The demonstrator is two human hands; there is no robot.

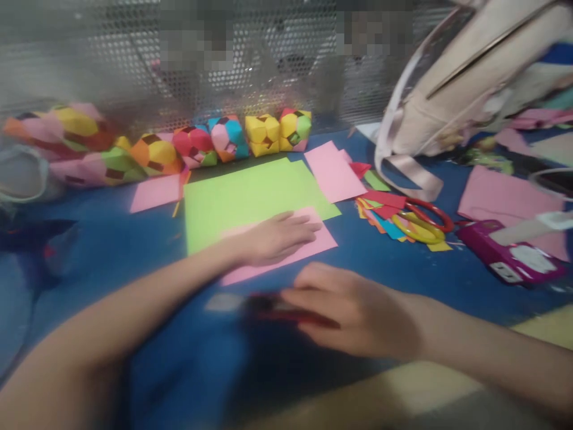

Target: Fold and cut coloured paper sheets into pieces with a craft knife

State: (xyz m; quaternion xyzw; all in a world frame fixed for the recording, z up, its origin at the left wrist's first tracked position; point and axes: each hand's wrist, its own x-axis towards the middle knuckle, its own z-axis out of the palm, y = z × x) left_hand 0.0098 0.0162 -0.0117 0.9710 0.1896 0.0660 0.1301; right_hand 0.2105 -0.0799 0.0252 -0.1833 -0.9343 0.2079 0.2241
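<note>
My left hand lies flat with fingers stretched out on a pink paper sheet, which rests partly on a larger green sheet. My right hand is closed round a red-handled cutter with a grey blade end pointing left, just in front of the pink sheet. The cutter is blurred by motion.
A row of coloured folded paper balls lines the mesh wall at the back. More pink sheets, small paper pieces with red-and-yellow scissors, a magenta box and a beige bag lie to the right on the blue table.
</note>
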